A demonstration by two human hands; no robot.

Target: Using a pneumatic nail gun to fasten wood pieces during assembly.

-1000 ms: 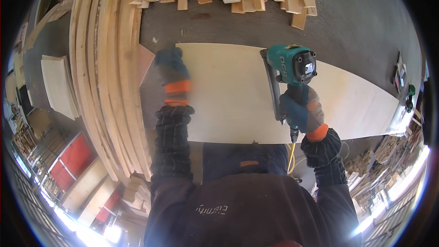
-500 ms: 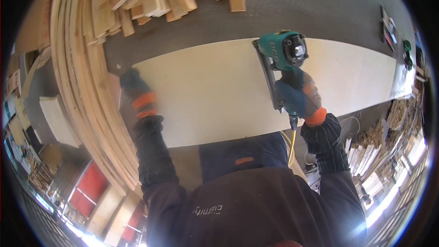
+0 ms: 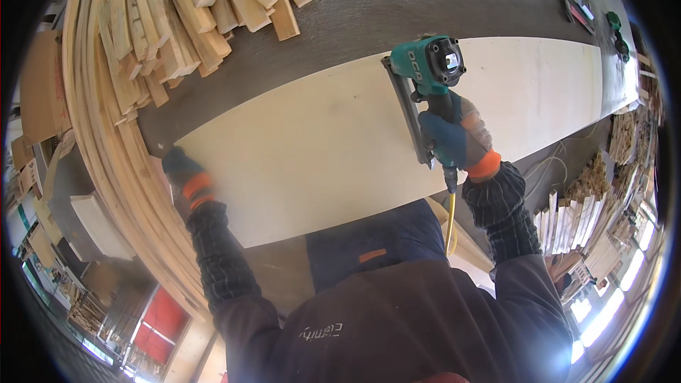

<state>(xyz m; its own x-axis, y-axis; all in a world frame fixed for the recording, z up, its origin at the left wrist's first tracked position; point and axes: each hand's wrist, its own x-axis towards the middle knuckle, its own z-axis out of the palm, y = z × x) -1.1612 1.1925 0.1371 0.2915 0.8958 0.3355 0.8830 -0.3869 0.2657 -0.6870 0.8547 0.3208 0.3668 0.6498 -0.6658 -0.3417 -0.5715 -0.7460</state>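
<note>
A long pale board [image 3: 312,163] lies flat across the bench in front of me. My left hand [image 3: 184,174], in a blue and orange glove, grips the board's left end at its far corner; its fingers are slightly smeared. In my right hand [image 3: 464,138], gloved alike, is the handle of a green and black air nail gun [image 3: 425,64], with the fingers wrapped round it. The gun stands over the board's middle, its long dark magazine slanting toward me. Whether its nose touches the board is hidden. From the handle's base a yellow air hose [image 3: 451,220] runs down.
Short wood strips [image 3: 170,28] are heaped on the dark bench [image 3: 397,0] at the far left. Long wood strips [image 3: 113,142] run along the left side. Another green tool [image 3: 618,32] lies at the far right. Stacked wood pieces [image 3: 571,220] stand at the lower right.
The view has turned a little. The board's left end and my left hand now appear lower and farther left. My right hand keeps its hold on the nail gun, which appears slightly higher and farther left.
</note>
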